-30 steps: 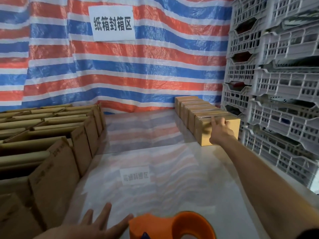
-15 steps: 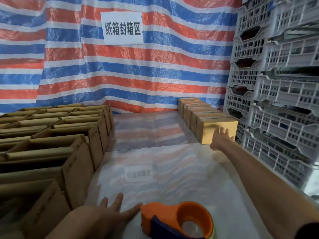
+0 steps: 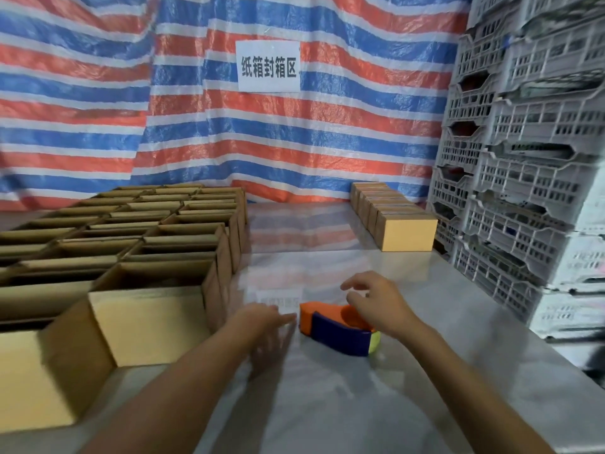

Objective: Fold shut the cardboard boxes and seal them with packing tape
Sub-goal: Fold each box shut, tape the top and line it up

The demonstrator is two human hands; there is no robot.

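An orange and blue tape dispenser (image 3: 330, 327) lies on the shiny table (image 3: 327, 404) in front of me. My right hand (image 3: 376, 301) hovers just over its orange ring, fingers loosely bent and holding nothing. My left hand (image 3: 265, 322) rests flat on the table just left of the dispenser, blurred, fingers straight. Several open cardboard boxes (image 3: 147, 250) stand in rows on the left. A row of closed boxes (image 3: 393, 214) lines the far right side of the table.
Stacked white plastic crates (image 3: 530, 158) wall off the right side. A striped tarp (image 3: 196, 126) with a white paper sign (image 3: 268, 67) hangs behind the table. A small label (image 3: 278, 298) lies on the table near my left hand.
My right hand has left the closed box at the far right and come back over the tape dispenser. My left hand stays beside the dispenser. The view has tilted back.
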